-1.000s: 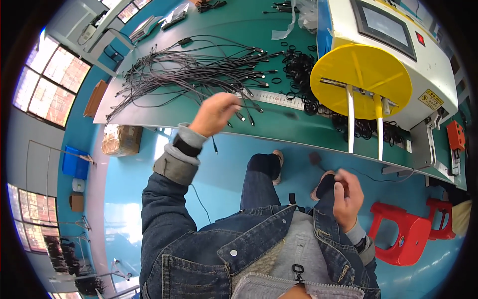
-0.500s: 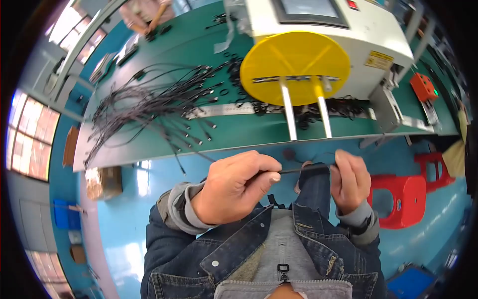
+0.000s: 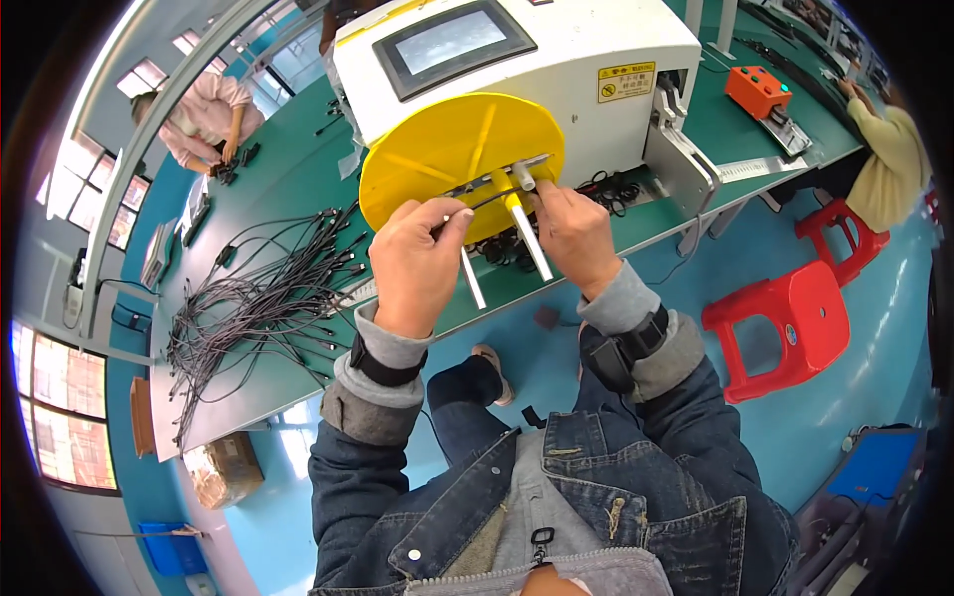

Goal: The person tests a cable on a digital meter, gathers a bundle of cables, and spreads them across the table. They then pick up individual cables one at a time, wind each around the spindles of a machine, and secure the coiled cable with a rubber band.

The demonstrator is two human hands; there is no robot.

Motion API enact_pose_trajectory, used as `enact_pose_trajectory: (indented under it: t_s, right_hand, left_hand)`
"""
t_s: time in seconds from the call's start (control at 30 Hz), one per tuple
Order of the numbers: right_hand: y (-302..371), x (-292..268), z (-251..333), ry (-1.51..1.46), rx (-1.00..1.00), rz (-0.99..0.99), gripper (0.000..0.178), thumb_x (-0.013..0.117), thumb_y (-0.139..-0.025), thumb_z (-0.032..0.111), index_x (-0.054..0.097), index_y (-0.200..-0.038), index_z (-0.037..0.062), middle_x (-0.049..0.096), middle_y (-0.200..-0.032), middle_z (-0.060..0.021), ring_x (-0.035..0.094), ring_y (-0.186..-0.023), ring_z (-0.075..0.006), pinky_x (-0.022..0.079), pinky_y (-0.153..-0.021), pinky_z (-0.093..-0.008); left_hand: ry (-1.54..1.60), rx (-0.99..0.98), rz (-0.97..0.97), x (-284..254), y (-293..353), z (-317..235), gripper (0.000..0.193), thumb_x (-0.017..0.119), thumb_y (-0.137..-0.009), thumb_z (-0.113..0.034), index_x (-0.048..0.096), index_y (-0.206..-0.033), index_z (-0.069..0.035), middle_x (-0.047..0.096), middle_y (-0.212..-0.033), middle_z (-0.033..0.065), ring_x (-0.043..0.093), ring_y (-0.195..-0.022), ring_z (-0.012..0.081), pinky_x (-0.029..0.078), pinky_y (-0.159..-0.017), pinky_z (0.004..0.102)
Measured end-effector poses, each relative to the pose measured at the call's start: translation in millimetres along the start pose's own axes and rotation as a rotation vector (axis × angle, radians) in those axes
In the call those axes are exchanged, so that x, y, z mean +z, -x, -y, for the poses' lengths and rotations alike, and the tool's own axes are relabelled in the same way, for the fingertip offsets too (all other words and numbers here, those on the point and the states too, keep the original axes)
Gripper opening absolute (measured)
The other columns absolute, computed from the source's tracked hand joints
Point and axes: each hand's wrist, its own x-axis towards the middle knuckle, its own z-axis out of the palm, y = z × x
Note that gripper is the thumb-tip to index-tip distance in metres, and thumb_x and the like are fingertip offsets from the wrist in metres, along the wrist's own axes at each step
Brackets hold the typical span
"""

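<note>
A thin black cable (image 3: 489, 200) runs between my two hands in front of a yellow disc (image 3: 417, 164) with metal rods (image 3: 533, 245) sticking out toward me. My left hand (image 3: 415, 266) pinches one part of the cable between thumb and forefinger, left of the rods. On the other side my right hand (image 3: 578, 238) is closed on the cable, close by the disc's right edge and a short peg (image 3: 523, 177). Its fingertips are partly hidden. The disc is mounted on a white machine (image 3: 606, 50) with a screen (image 3: 453, 45).
A heap of black cables (image 3: 263, 298) covers the left of the green table (image 3: 308, 149). Coiled cables (image 3: 611, 191) lie under the machine. An orange control box (image 3: 757, 91) stands at right. Red stools (image 3: 795, 318) are on the floor. Co-workers sit far left (image 3: 204, 119) and right (image 3: 891, 164).
Both hands have moved forward with the cable, from near my body up to the yellow disc and its rods. The view has shifted, and the disc looks turned.
</note>
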Motion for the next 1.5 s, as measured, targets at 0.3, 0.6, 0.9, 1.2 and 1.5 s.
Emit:
enact_pose_trajectory:
  t_s: [0.3, 0.6, 0.9, 1.2, 1.5]
  right_hand:
    - [-1.5, 8.6, 4.0, -0.045, 0.145, 0.012, 0.016, 0.064, -0.077, 0.018, 0.054, -0.079, 0.0048, 0.056, -0.058, -0.0120, 0.057, -0.052, -0.0290, 0.045, -0.046, -0.0352]
    - [41.5, -22.9, -12.2, -0.107, 0.273, 0.003, 0.014, 0.064, -0.077, 0.018, 0.057, -0.077, 0.0058, 0.057, -0.061, -0.0117, 0.057, -0.052, -0.0287, 0.043, -0.046, -0.0340]
    - [82.4, -49.8, -15.5, -0.232, 0.315, 0.182, 0.009, 0.061, -0.077, 0.011, 0.058, -0.075, 0.0029, 0.057, -0.060, -0.0128, 0.058, -0.052, -0.0271, 0.043, -0.046, -0.0326]
    - [103.2, -52.3, -7.1, -0.344, 0.399, 0.362, 0.009, 0.061, -0.077, 0.010, 0.059, -0.076, 0.0009, 0.058, -0.060, -0.0137, 0.058, -0.052, -0.0246, 0.044, -0.048, -0.0303]
    - [97.8, -52.8, -7.8, -0.392, 0.443, 0.440, 0.009, 0.061, -0.076, 0.009, 0.058, -0.077, 0.0007, 0.058, -0.061, -0.0137, 0.059, -0.053, -0.0243, 0.044, -0.049, -0.0295]
  left_hand:
    - [0.034, 0.044, -0.194, 13.2, 9.0, 14.4, 0.013, 0.064, -0.079, -0.010, 0.065, -0.085, 0.002, 0.054, -0.066, 0.0041, 0.049, -0.058, 0.0096, 0.040, -0.054, 0.0231]
    - [0.161, 0.018, -0.154, -0.9, 23.3, 18.9, 0.012, 0.061, -0.080, -0.004, 0.065, -0.090, 0.001, 0.055, -0.067, 0.0045, 0.048, -0.060, 0.0081, 0.040, -0.055, 0.0211]
    - [-0.215, 0.346, -0.252, -30.7, 38.7, 20.8, 0.015, 0.064, -0.079, -0.007, 0.064, -0.092, 0.000, 0.052, -0.064, 0.0063, 0.047, -0.053, 0.0136, 0.039, -0.050, 0.0245]
    - [-0.152, 0.239, -0.150, -22.2, 56.7, 5.8, 0.019, 0.064, -0.079, -0.009, 0.063, -0.096, -0.001, 0.050, -0.064, 0.0085, 0.047, -0.052, 0.0177, 0.038, -0.048, 0.0274]
    - [-0.188, 0.343, -0.168, 0.7, 63.9, 14.9, 0.032, 0.058, -0.078, 0.001, 0.055, -0.110, 0.000, 0.053, -0.069, 0.0121, 0.052, -0.055, 0.0219, 0.042, -0.050, 0.0308]
